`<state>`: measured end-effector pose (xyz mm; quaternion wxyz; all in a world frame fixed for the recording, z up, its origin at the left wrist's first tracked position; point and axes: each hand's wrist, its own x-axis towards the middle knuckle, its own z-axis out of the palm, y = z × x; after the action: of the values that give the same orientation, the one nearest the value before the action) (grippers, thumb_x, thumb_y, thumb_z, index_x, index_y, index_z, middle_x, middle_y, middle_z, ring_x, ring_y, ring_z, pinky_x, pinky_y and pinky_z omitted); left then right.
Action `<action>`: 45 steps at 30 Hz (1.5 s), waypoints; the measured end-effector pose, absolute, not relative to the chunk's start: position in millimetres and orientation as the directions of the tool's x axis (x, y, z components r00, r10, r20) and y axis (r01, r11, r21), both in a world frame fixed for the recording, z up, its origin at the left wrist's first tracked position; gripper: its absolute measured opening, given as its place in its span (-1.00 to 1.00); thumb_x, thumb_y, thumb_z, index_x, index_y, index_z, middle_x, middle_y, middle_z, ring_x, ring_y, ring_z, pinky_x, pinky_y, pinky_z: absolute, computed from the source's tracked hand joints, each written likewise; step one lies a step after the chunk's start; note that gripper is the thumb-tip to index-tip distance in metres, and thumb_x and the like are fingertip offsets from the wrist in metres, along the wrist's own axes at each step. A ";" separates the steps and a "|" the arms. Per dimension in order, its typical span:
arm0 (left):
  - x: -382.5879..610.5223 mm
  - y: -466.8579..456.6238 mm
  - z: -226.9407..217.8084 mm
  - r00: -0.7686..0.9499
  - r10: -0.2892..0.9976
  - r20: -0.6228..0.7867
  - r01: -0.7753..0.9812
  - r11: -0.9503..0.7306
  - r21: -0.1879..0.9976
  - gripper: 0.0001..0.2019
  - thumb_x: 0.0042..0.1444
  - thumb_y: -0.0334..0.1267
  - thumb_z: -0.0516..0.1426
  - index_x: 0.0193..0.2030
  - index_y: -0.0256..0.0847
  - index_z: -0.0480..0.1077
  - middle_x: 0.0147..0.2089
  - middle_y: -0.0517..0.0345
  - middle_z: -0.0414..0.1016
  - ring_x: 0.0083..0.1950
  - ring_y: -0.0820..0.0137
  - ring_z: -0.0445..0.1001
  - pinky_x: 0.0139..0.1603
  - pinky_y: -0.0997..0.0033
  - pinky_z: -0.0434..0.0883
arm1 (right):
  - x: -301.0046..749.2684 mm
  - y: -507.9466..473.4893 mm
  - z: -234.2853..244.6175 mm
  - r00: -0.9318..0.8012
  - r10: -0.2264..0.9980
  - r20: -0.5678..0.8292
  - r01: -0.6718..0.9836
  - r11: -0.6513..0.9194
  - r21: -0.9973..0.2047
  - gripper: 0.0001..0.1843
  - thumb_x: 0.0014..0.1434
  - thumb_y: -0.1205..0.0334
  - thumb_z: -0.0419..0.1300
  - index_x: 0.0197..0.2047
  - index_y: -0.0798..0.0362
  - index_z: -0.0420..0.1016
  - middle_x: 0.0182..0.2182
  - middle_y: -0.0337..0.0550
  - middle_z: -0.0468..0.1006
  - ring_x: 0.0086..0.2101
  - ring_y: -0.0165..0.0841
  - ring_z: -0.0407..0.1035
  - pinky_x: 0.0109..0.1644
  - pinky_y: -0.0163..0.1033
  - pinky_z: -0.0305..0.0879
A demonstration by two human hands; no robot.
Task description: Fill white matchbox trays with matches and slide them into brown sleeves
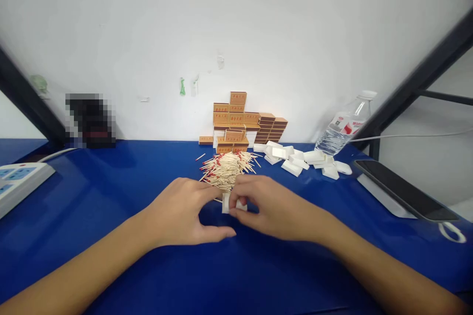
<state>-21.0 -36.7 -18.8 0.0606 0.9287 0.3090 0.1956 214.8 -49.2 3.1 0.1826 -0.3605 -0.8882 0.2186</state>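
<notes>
Tray [225, 204] at right fingertips [233, 201]

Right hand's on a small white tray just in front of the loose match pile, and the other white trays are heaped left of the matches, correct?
Not quite: the head view shows the other white trays heaped right of the loose match pile. The right hand is indeed on the small white tray in front.
</notes>
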 end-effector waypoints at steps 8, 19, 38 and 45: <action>-19.6 -39.4 -24.1 0.699 0.677 0.231 0.642 -0.736 0.215 -0.46 0.12 0.14 0.28 0.14 -0.15 0.49 -0.35 0.18 0.57 -0.40 0.25 0.52 -0.38 0.29 0.29 | 232.7 -21.1 -1.7 -0.633 0.740 0.229 0.568 0.644 -0.512 -0.89 0.31 0.29 0.26 -0.28 0.03 0.59 -0.42 -0.26 0.51 -0.40 -0.43 0.32 -0.29 -0.28 0.18; -19.6 -40.6 -24.3 0.722 0.682 0.121 0.639 -0.723 0.264 -0.66 0.18 0.01 0.24 0.00 -0.13 0.55 -0.17 0.08 0.66 -0.23 0.18 0.63 -0.24 0.23 0.44 | 270.5 38.7 -34.1 -0.298 0.921 0.250 0.836 0.379 -0.398 -0.80 0.10 0.09 0.33 -0.29 0.05 0.58 -0.37 -0.17 0.53 -0.40 -0.33 0.33 -0.32 -0.21 0.17; -18.5 -38.6 -24.8 0.744 0.653 0.140 0.615 -0.751 0.240 -0.71 0.25 -0.04 0.22 0.02 -0.11 0.56 -0.20 0.15 0.67 -0.28 0.25 0.60 -0.29 0.27 0.38 | 267.3 39.0 -40.3 -0.355 0.879 0.319 0.804 0.461 -0.376 -0.80 0.25 0.11 0.27 -0.21 0.07 0.57 -0.31 -0.15 0.49 -0.37 -0.35 0.31 -0.27 -0.23 0.17; -17.6 -37.9 -23.6 0.749 0.643 0.157 0.606 -0.762 0.228 -0.69 0.25 -0.05 0.23 0.04 -0.13 0.56 -0.21 0.14 0.67 -0.34 0.28 0.58 -0.33 0.30 0.36 | 264.3 39.8 -45.0 -0.346 0.900 0.267 0.809 0.430 -0.401 -0.77 0.31 0.08 0.24 -0.25 0.07 0.55 -0.30 -0.11 0.52 -0.36 -0.34 0.32 -0.28 -0.23 0.17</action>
<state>-17.6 -37.9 -23.6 0.0814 0.9316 0.3354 0.1137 264.3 39.8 -45.0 0.2280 -0.5245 -0.8143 0.0996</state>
